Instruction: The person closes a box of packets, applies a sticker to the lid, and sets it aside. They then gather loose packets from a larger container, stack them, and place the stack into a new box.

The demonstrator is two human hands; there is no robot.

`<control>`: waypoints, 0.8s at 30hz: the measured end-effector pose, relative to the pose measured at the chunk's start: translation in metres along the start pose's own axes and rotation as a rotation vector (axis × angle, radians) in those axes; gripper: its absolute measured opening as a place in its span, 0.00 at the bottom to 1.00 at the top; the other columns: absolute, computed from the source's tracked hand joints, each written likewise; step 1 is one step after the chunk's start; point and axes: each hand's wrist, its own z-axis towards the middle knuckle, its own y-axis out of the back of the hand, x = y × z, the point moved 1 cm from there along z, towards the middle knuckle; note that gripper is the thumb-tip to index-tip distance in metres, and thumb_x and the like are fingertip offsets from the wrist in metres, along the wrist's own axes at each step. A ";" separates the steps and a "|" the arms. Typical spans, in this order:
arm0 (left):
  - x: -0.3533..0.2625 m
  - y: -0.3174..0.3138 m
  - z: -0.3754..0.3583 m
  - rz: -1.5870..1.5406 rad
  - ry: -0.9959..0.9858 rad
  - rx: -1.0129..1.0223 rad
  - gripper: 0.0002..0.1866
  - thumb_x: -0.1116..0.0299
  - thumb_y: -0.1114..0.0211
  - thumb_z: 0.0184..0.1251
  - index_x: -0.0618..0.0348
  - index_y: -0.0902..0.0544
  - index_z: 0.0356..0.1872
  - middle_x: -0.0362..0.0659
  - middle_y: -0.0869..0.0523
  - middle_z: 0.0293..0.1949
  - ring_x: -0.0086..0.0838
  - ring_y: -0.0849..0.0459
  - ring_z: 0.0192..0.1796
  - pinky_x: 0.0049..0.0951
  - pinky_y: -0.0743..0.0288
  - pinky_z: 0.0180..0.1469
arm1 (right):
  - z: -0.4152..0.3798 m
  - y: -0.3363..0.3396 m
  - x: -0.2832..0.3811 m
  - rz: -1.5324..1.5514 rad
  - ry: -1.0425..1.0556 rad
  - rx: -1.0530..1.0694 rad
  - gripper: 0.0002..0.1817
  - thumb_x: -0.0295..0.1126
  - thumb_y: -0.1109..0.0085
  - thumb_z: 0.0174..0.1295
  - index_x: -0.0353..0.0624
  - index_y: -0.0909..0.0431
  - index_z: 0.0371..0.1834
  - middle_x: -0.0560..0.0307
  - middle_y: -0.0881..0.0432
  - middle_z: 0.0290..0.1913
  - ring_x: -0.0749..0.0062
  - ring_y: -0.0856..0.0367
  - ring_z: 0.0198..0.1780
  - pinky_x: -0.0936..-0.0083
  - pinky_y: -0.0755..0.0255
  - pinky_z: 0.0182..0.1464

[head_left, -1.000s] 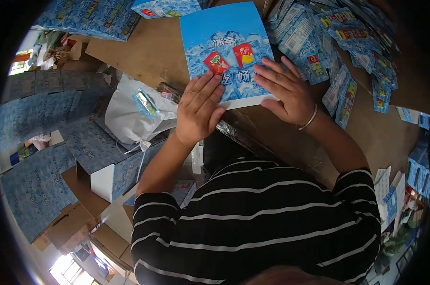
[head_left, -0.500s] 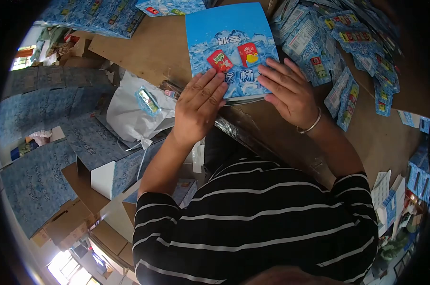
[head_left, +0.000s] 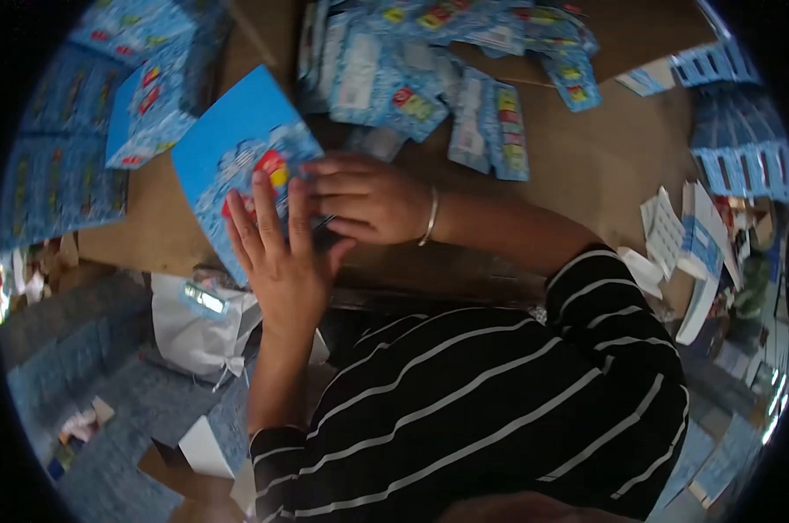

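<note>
A blue printed carton (head_left: 229,144) with an ice-cube pattern and red packet pictures lies tilted on the brown table, left of the middle. My left hand (head_left: 281,253) rests on its face near the lower edge, fingers spread and flat. Against the carton's right edge is my right hand (head_left: 373,200), its fingers stretched toward the left hand and slightly blurred. A metal bangle (head_left: 430,216) circles the right wrist. My right fingertips cover part of the carton's edge, and whether they press under it is hidden.
Many blue sachets (head_left: 386,87) are heaped beyond my hands. Similar printed boxes (head_left: 155,105) stand at the left. A white bag (head_left: 194,327) hangs by the table's near edge. Papers and white card (head_left: 695,253) lie at the right, below more blue packs (head_left: 743,166).
My view has swung to the right, so everything sits further left. The carton has turned at an angle. My right hand has moved closer to my left, at the carton's side.
</note>
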 end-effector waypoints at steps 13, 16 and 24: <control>0.021 -0.020 0.009 0.115 -0.226 0.052 0.30 0.50 0.38 0.56 0.53 0.27 0.59 0.45 0.26 0.59 0.47 0.30 0.61 0.44 0.37 0.61 | -0.268 0.241 0.065 -0.827 -1.120 -0.278 0.16 0.27 0.39 0.52 0.40 0.25 0.46 0.49 0.23 0.51 0.53 0.23 0.50 0.69 0.28 0.50; 0.014 -0.015 0.013 0.095 -0.189 0.139 0.34 0.51 0.36 0.54 0.58 0.31 0.61 0.49 0.28 0.59 0.46 0.31 0.61 0.44 0.37 0.61 | -0.323 0.287 0.115 -0.939 -1.194 -0.420 0.23 0.29 0.37 0.53 0.41 0.28 0.54 0.47 0.26 0.55 0.57 0.28 0.58 0.69 0.35 0.59; -0.009 -0.011 0.016 0.233 -0.177 0.157 0.34 0.52 0.36 0.55 0.59 0.32 0.61 0.52 0.31 0.60 0.48 0.34 0.62 0.45 0.40 0.61 | -0.379 0.285 0.133 -1.086 -1.295 0.116 0.15 0.33 0.40 0.53 0.50 0.22 0.46 0.58 0.24 0.54 0.55 0.29 0.58 0.57 0.37 0.60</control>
